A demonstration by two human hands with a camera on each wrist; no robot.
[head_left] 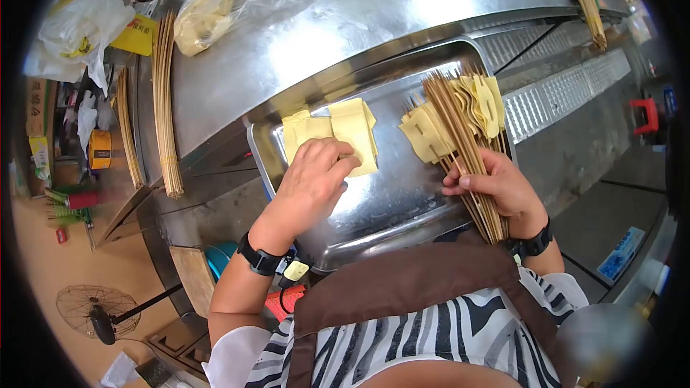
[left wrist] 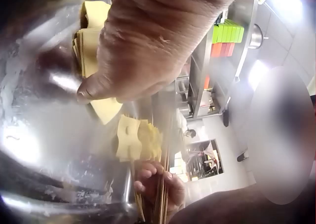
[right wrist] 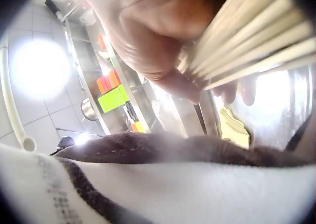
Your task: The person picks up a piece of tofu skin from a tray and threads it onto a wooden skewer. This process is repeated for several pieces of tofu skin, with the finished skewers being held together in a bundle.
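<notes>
The right hand (head_left: 496, 185) is gripping skewers (head_left: 468, 145) above the tray (head_left: 392, 205)'s right side. The left hand (head_left: 310, 178) is bending over yellow sheets (head_left: 352, 126) at the tray's left, partly covering them; whether it is pinching any is unclear. Beyond, a bag (head_left: 208, 18) is lying on the counter (head_left: 359, 25).

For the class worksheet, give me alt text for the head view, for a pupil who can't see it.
Over a metal tray, a person's right hand grips a bundle of wooden skewers, some threaded with yellow sheets; the left hand is at unskewered yellow pieces lying in the tray.
</notes>
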